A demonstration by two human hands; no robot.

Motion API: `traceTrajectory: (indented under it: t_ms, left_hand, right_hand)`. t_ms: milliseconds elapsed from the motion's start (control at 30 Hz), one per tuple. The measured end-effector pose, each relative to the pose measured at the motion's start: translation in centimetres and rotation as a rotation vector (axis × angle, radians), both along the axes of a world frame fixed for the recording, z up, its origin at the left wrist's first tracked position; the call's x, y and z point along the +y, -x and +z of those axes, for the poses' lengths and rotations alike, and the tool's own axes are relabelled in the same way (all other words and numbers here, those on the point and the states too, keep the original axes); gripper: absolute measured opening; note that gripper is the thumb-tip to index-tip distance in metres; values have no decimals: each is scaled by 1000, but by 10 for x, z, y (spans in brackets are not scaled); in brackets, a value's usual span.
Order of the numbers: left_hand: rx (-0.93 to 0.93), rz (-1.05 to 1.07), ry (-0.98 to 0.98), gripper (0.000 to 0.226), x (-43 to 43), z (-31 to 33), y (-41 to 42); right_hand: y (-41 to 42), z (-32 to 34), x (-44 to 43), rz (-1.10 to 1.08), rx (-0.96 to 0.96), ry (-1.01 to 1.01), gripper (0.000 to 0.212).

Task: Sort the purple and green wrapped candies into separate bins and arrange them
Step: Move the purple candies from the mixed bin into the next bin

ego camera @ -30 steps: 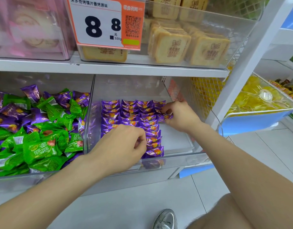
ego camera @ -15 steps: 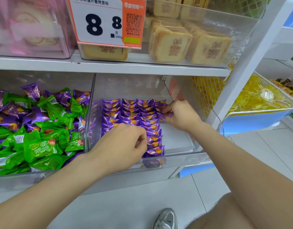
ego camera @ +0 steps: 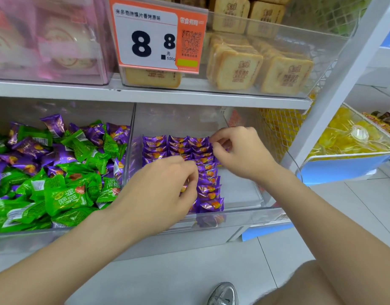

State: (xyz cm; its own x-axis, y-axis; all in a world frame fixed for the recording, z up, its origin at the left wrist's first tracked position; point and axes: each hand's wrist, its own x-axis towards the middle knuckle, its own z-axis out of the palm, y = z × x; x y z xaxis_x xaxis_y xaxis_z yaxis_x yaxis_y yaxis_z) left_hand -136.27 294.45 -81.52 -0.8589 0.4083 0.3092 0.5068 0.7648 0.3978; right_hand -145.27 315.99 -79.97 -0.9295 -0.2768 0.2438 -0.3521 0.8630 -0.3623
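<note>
Your right hand (ego camera: 240, 153) seems to pinch one purple foil-wrapped candy (ego camera: 212, 140) at the far right end of the neat purple rows (ego camera: 204, 188), inside the right clear plastic bin (ego camera: 244, 219). Lay it flat, touching its neighbour, with the printed side up. Your left hand (ego camera: 158, 190) rests with curled fingers on the middle rows; I cannot tell if it pinches anything. Press there only lightly, so the rows do not slide. In the left clear bin (ego camera: 24, 236), purple candies lie mixed among green wrapped candies (ego camera: 66, 199).

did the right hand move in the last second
Yes, slightly: the right hand crept toward the back of the bin, its fingertips now at the back row of purple candies.
</note>
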Motion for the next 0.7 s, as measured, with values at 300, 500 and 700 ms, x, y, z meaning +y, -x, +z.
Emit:
traceTrajectory:
  t_ms: [300,500,700]
  left_hand:
    - [-257,565,41,20,-113,49,-11]
    - [-426,739,233,22,-212,37,-8]
    - [-612,809,354,31,-267,29,-10]
  right_hand:
    - [-90,30,-134,378,80,154,18]
    - [-71,14,-210,492,84,-130,25]
    - [-38,-1,-278,428,-36,-131,34]
